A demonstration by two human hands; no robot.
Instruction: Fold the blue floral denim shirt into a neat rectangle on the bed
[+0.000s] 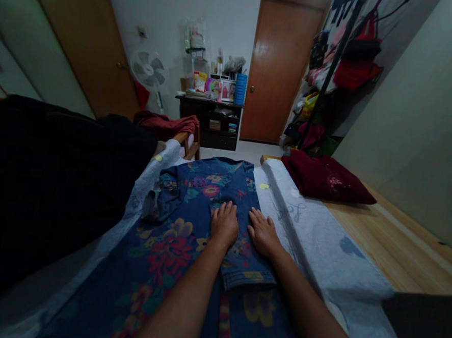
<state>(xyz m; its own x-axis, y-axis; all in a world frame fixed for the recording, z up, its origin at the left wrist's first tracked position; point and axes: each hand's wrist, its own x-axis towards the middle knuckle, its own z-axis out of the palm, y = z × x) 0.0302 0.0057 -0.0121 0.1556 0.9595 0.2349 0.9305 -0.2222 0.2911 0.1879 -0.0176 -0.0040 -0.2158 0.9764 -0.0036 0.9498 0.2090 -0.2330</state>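
A dark blue garment (pixel 171 252) with red and yellow flowers lies spread on a pale grey-white sheet (pixel 317 230). One sleeve (pixel 249 262) is folded inward over its body, with the cuff toward me. The other sleeve (pixel 169 193) lies bunched at the upper left. My left hand (pixel 224 224) rests palm down on the garment near the folded sleeve, fingers extended. Beside it, my right hand (pixel 263 233) lies flat at the garment's right edge, its fingers slightly spread. Neither hand grips anything.
Black cloth (pixel 57 179) is heaped at the left. A folded maroon garment (pixel 325 177) lies at the right on a wooden surface (pixel 391 225). Beyond the bed are a fan (pixel 148 70), a dark shelf (pixel 209 122), a door (pixel 278 65) and hanging bags (pixel 357 65).
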